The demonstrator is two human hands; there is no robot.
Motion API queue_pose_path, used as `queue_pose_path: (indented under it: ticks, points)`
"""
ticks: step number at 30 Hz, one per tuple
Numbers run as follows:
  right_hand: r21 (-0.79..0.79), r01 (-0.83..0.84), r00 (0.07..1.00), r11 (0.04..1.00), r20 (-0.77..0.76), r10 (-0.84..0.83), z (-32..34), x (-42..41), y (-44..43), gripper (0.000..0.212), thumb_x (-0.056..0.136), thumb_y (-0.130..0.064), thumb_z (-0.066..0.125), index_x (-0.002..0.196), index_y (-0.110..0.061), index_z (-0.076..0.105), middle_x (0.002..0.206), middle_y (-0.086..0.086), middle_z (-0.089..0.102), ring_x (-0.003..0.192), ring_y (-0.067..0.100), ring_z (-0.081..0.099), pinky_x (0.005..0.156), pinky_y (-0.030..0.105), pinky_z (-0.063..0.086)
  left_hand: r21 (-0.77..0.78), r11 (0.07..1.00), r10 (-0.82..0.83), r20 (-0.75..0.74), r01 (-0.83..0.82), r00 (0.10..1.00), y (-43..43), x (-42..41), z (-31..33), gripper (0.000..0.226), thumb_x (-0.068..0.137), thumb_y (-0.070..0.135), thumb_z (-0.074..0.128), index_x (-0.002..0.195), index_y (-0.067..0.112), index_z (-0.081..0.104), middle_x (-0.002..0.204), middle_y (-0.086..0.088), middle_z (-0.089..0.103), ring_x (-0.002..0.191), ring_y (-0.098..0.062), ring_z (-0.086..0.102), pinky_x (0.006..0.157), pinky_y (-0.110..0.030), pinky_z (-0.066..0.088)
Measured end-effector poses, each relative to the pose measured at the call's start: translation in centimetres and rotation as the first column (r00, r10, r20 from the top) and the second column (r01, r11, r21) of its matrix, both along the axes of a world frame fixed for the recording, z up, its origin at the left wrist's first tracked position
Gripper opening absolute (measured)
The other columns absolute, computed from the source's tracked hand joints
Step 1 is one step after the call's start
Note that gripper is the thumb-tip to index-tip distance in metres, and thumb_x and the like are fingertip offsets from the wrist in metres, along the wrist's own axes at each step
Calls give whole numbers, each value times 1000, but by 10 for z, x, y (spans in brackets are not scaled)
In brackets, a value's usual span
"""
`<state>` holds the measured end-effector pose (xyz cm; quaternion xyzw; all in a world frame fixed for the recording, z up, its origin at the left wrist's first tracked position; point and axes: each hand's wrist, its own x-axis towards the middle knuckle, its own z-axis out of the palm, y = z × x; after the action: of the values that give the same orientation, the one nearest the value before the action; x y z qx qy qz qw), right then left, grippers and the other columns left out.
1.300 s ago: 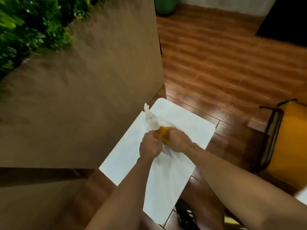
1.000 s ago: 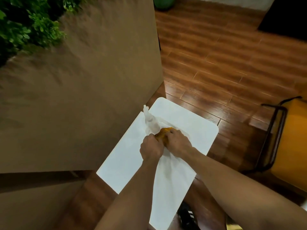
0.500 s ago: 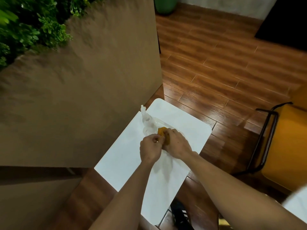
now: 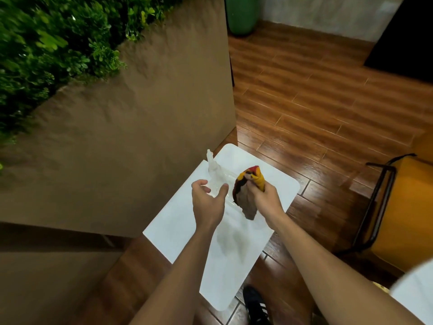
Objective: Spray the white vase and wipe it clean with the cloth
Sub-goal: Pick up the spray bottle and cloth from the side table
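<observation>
A tall white vase [image 4: 230,266] rises toward me in front of a small white table [image 4: 168,227]; both are overexposed, so their outlines blend. My right hand [image 4: 267,200] is closed on a crumpled yellow, red and dark cloth [image 4: 248,191], held just above the white surface. A clear spray bottle [image 4: 212,168] stands near the table's far left edge. My left hand [image 4: 207,204] is open beside it, thumb and fingers spread around the bottle's lower part. I cannot tell whether they touch it.
A brown wall [image 4: 131,127] topped with green foliage [image 4: 46,43] stands close on the left. A yellow chair with a black frame [image 4: 379,207] sits to the right on the wooden floor. A green pot [image 4: 241,15] stands at the back, and my black shoe [image 4: 256,303] is below the table.
My hands were together rubbing the cloth on the white surface. Now they are apart: the right has lifted the cloth, and the left has opened beside the spray bottle.
</observation>
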<state>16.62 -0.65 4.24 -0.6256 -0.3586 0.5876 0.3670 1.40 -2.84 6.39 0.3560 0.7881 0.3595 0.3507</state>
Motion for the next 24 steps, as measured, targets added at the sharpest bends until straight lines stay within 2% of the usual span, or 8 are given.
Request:
queue_pose_path:
  ticks: [3,6,10,12,15,18,21,24]
  points:
    - [-94,81,992,992,-90,-89,2,6,3,18,101,-33,61,108,-21,71,106,3,76,102,20,70,94,39,55,-78,995,-63,-73,58,995,22,-2,-9,88,73,50,83,142,24,35,140,-3,47,120,-25,55,93,-41,55]
    - [-133,81,988,988,-118,-97,5,8,5,20,98,-34,63,107,-18,71,102,4,78,102,23,72,100,48,54,-114,985,-149,-157,132,976,45,-4,-10,88,77,49,81,146,23,34,144,-6,43,126,-28,52,97,-43,49]
    - [-100,24,990,995,-138,-37,17,9,0,15,94,-16,62,108,-20,66,90,5,78,92,23,73,95,46,56,-157,971,-210,-185,182,960,63,-8,-14,67,85,47,75,139,19,47,137,-7,53,121,-29,57,97,-43,49]
    - [-52,-12,990,999,-144,4,26,10,-6,27,91,-4,54,116,-8,62,80,13,72,81,28,71,86,44,57,-143,974,-200,-174,176,964,67,-11,-15,62,88,45,72,139,17,50,134,-6,60,123,-29,58,100,-43,50]
    - [16,-24,993,1000,-116,26,41,14,-16,24,96,-1,43,113,14,51,69,19,65,67,33,63,73,47,57,-130,981,-166,-156,147,974,63,-13,-8,60,90,42,72,140,17,52,133,-5,64,124,-28,59,103,-42,50]
    - [20,8,985,1000,-173,-5,55,19,-28,25,94,-4,41,109,13,52,69,28,63,64,38,60,77,64,55,-99,986,-150,-152,136,977,51,-16,9,59,89,44,72,139,17,55,128,-3,67,122,-27,60,99,-41,50]
    - [50,75,979,996,-192,-64,76,27,-49,14,93,1,45,93,-1,59,71,24,64,68,38,61,74,52,55,-26,989,-145,-150,143,978,26,-19,39,50,89,48,71,126,15,62,114,0,70,115,-24,62,86,-32,46]
    - [28,144,963,989,-232,-134,89,35,-75,30,87,4,51,99,-18,66,89,17,70,85,32,68,84,49,56,55,986,-149,-117,156,982,-15,-16,81,46,86,51,73,114,16,65,100,7,69,104,-18,65,76,-27,44]
